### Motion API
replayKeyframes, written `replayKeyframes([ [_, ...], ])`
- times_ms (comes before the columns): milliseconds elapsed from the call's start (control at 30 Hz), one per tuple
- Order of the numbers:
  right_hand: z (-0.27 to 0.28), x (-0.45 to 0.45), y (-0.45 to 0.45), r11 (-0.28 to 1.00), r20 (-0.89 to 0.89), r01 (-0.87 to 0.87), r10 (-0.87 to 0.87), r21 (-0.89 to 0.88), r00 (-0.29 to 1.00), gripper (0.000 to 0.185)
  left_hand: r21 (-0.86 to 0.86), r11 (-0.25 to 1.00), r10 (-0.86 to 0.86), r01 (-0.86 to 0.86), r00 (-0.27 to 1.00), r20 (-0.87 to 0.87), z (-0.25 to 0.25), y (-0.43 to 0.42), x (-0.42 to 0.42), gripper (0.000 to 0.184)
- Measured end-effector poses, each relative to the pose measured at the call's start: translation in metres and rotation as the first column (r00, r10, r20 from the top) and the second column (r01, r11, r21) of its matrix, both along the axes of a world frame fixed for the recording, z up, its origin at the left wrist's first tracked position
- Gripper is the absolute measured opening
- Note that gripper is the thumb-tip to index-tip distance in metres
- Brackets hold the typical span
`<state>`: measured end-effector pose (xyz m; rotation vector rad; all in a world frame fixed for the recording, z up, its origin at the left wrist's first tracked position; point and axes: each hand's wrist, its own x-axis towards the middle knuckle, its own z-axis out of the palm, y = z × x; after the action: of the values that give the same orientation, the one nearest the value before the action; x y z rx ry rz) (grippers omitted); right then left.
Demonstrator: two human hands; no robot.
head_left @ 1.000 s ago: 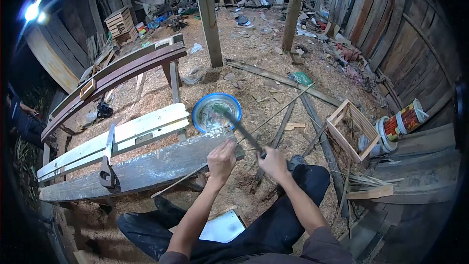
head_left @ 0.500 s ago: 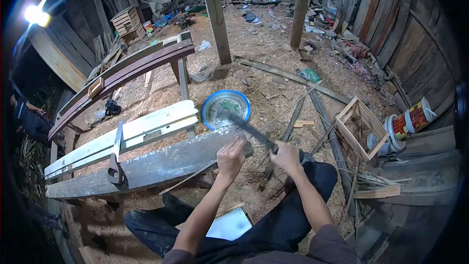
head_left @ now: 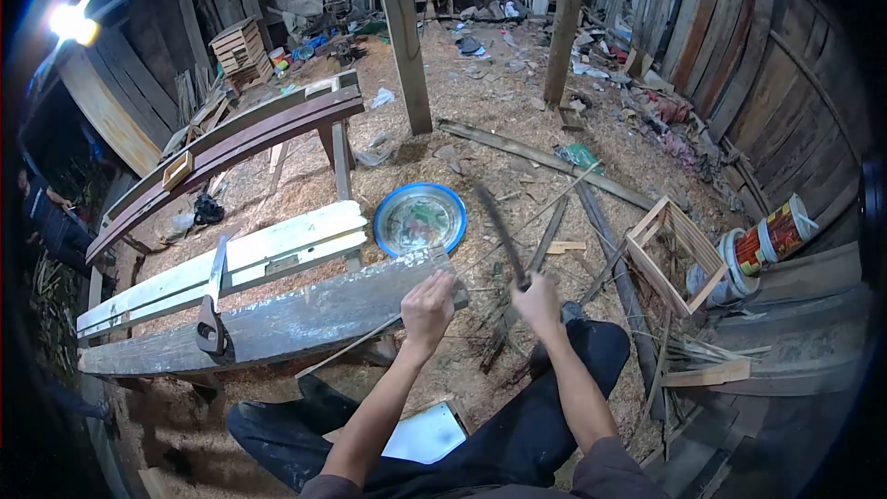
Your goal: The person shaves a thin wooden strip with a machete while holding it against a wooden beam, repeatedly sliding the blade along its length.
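My left hand [head_left: 428, 311] is closed around a thin wooden strip [head_left: 351, 345] at the right end of a grey weathered plank [head_left: 305, 311]. The strip slants down to the left below the hand and up to the right beyond it. My right hand [head_left: 537, 301] grips the handle of a long dark blade [head_left: 501, 229], which points up and forward, slightly blurred. A metal basin with a blue rim [head_left: 378, 218] stands just beyond the plank's end. On the plank's left part lies a handsaw [head_left: 212, 300].
White boards [head_left: 231, 257] lie beyond the grey plank. A slatted wooden frame [head_left: 674, 259] and stacked buckets [head_left: 771, 238] stand at the right. A wooden post [head_left: 403, 46] rises ahead. Another person [head_left: 55, 222] is at the far left. A white sheet [head_left: 425, 434] lies between my legs.
The dark blade has swung from over the basin to a steeper angle on its right. Both hands stay near the plank's end, and the whole view has shifted slightly.
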<state>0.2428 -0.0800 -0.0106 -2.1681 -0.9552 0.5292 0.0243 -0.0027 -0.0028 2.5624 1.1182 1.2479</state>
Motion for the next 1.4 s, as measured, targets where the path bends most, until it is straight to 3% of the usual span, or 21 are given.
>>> replayKeyframes([
  [67, 0.0, -0.019, -0.013, 0.97, 0.235, -0.226, 0.199, 0.093, 0.951, 0.039, -0.002, 1.0, 0.002, -0.002, 1.0, -0.003, 0.001, 0.002, -0.001, 0.018],
  [100, 0.002, -0.023, -0.016, 0.971, 0.232, -0.222, 0.195, 0.094, 0.953, 0.039, -0.022, 1.0, 0.0, -0.001, 1.0, -0.02, 0.003, 0.0, -0.003, 0.018],
  [167, 0.009, -0.028, -0.02, 0.951, 0.31, -0.305, 0.305, -0.051, 0.9, 0.038, -0.039, 0.999, 0.0, -0.001, 0.999, -0.035, 0.007, 0.0, -0.01, 0.017],
  [267, 0.04, -0.036, -0.027, 0.953, 0.233, -0.292, 0.303, -0.083, 0.924, 0.038, -0.009, 1.0, -0.006, 0.006, 1.0, 0.025, 0.014, -0.005, -0.032, 0.015],
  [333, 0.031, -0.05, -0.037, 0.939, 0.332, -0.335, 0.341, -0.076, 0.879, 0.042, -0.015, 1.0, -0.001, 0.001, 1.0, -0.007, 0.023, -0.013, -0.052, 0.015],
  [533, 0.053, -0.09, -0.045, 0.907, 0.114, -0.396, 0.413, -0.146, 0.904, 0.048, -0.061, 0.996, 0.062, -0.063, 0.998, -0.02, 0.031, -0.014, -0.104, 0.013],
  [600, 0.061, -0.102, -0.052, 0.923, 0.085, -0.381, 0.385, -0.052, 0.919, 0.052, -0.086, 0.996, 0.016, -0.016, 1.0, -0.003, 0.033, -0.019, -0.118, 0.017],
  [733, 0.068, -0.13, -0.068, 0.931, 0.03, -0.354, 0.357, -0.088, 0.934, 0.053, -0.055, 0.998, -0.043, 0.044, 0.999, 0.02, 0.043, -0.023, -0.118, 0.023],
  [800, 0.052, -0.143, -0.067, 0.951, -0.016, -0.296, 0.298, 0.086, 0.954, 0.055, -0.051, 0.996, -0.074, 0.074, 0.997, 0.008, 0.036, -0.017, -0.117, 0.026],
  [867, 0.048, -0.156, -0.066, 0.954, 0.017, -0.288, 0.288, 0.085, 0.957, 0.059, -0.008, 0.995, -0.101, 0.101, 0.995, -0.02, 0.029, -0.009, -0.117, 0.029],
  [933, 0.044, -0.167, -0.062, 0.939, 0.013, -0.278, 0.282, 0.203, 0.959, 0.062, -0.034, 0.994, -0.1, 0.101, 0.994, 0.04, 0.023, -0.007, -0.116, 0.031],
  [1067, 0.036, -0.184, -0.063, 0.944, 0.119, -0.291, 0.275, 0.158, 0.954, 0.054, -0.095, 0.992, -0.076, 0.086, 0.992, 0.099, 0.013, -0.008, -0.117, 0.033],
  [1167, 0.08, -0.182, -0.062, 0.96, 0.098, -0.28, 0.281, -0.02, 0.955, 0.05, -0.094, 0.994, -0.049, 0.06, 0.992, 0.117, 0.011, -0.009, -0.117, 0.031],
  [1233, 0.089, -0.166, -0.058, 0.952, 0.173, -0.243, 0.275, -0.186, 0.946, 0.046, -0.07, 0.996, -0.042, 0.051, 0.991, 0.126, 0.012, -0.009, -0.116, 0.03],
  [1267, 0.082, -0.158, -0.055, 0.951, 0.172, -0.243, 0.276, -0.19, 0.946, 0.046, -0.049, 0.998, -0.033, 0.04, 0.992, 0.124, 0.013, -0.008, -0.115, 0.029],
  [1333, 0.058, -0.144, -0.046, 0.994, 0.193, -0.093, 0.08, 0.058, 0.978, 0.041, -0.034, 0.999, -0.026, 0.031, 0.992, 0.124, 0.012, -0.011, -0.116, 0.029],
  [1400, 0.048, -0.15, -0.044, 0.991, 0.174, -0.061, 0.04, 0.12, 0.984, 0.038, 0.003, 1.0, -0.004, 0.004, 0.995, 0.104, 0.011, -0.01, -0.113, 0.029],
])
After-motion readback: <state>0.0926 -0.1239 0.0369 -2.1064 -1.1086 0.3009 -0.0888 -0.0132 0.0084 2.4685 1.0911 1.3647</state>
